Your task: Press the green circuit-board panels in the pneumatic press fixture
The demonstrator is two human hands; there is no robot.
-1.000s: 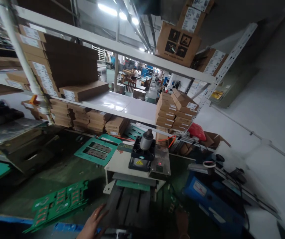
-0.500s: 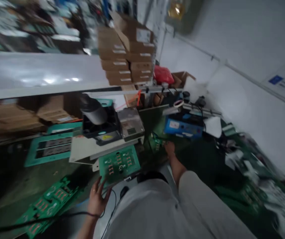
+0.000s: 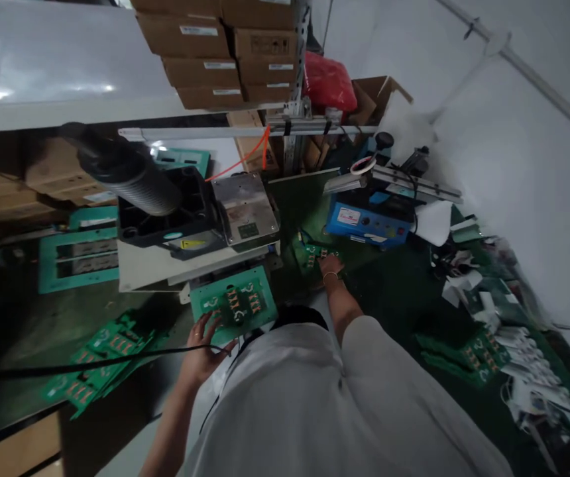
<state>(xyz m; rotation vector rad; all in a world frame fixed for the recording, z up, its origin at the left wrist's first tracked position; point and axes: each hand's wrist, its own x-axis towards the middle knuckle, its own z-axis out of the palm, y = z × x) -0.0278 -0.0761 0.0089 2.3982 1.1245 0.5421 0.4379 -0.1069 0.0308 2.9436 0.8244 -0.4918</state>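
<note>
My left hand (image 3: 204, 348) has its fingers apart at the near left edge of a green fixture plate (image 3: 200, 301). Its fingertips overlap the plate's edge; I cannot tell how firmly they touch. Copper-marked circuit boards (image 3: 255, 303) sit on that plate, in front of the press machine. My right hand (image 3: 331, 265) reaches forward with curled fingers on the right end of a small green circuit board (image 3: 311, 257) lying on the bench. The fingertips are partly hidden. Left of my left hand lies a pile of green circuit boards (image 3: 99, 358).
A press with a black-topped cylinder (image 3: 150, 185) stands behind the fixture. Beyond my right hand is a blue control box (image 3: 364, 224). More boards (image 3: 481, 358) and white parts (image 3: 533, 364) lie at right. A black cable (image 3: 116, 358) crosses on the left. Cartons (image 3: 200, 40) are stacked above.
The view has tilted down and steadied. My left hand has moved up to the fixture plate's edge, its fingers now overlapping it. My right hand stays at the small circuit board.
</note>
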